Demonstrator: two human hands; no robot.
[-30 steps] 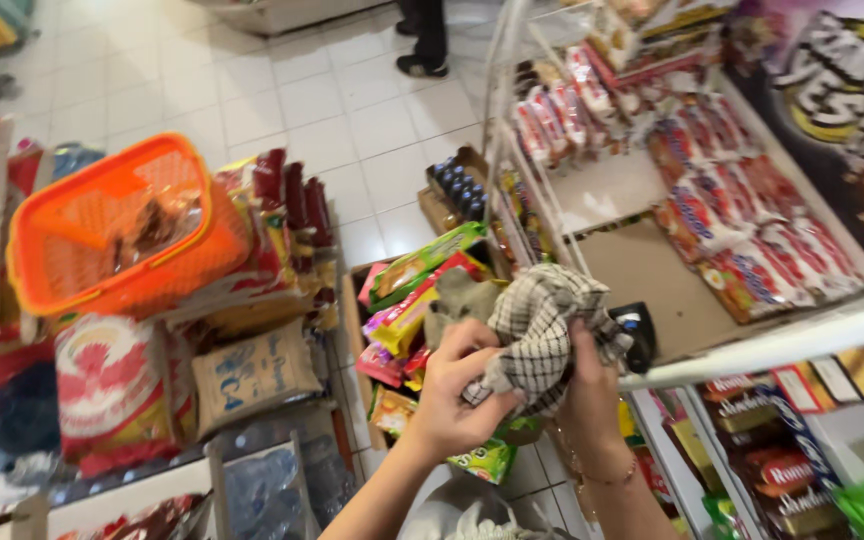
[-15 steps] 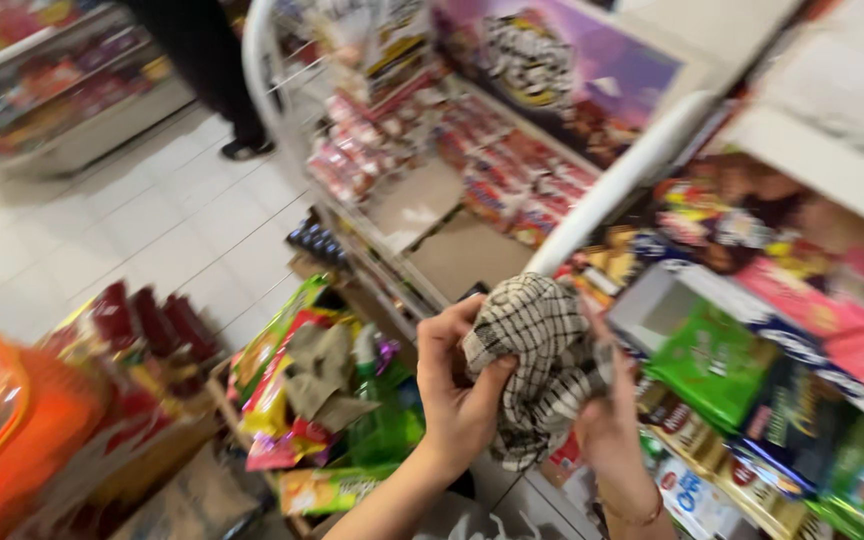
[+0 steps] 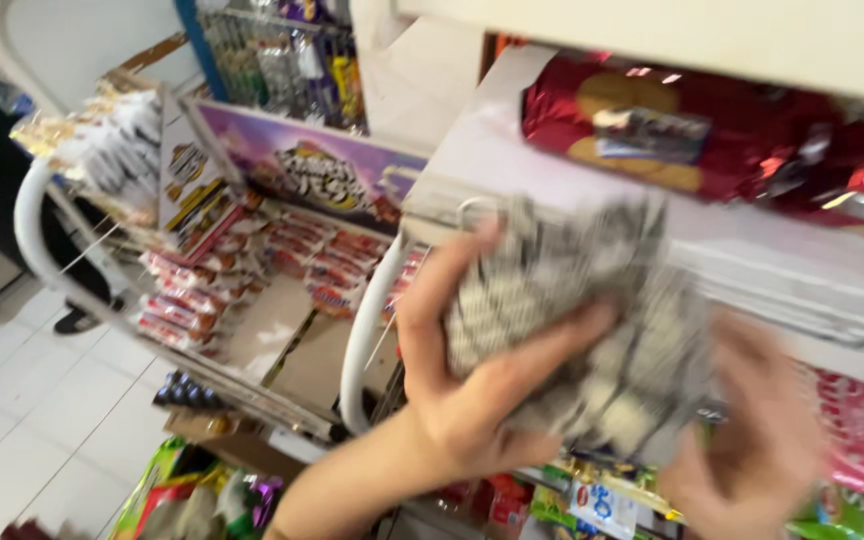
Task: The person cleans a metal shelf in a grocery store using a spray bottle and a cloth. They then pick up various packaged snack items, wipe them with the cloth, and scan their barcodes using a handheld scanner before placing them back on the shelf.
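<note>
Checked black-and-white cloth (image 3: 582,320) fills the middle of our view, bunched up and held in front of a white shelf edge (image 3: 802,290). Our left hand (image 3: 472,390) grasps it from below — thumb up along its left side, fingers pressed across the front. Our right hand (image 3: 742,440) is blurred under the cloth's right corner, touching it; we cannot tell how its fingers are set. Red biscuit packets (image 3: 672,130) lie on the shelf above, and a snack rack (image 3: 252,270) stands to the left
</note>
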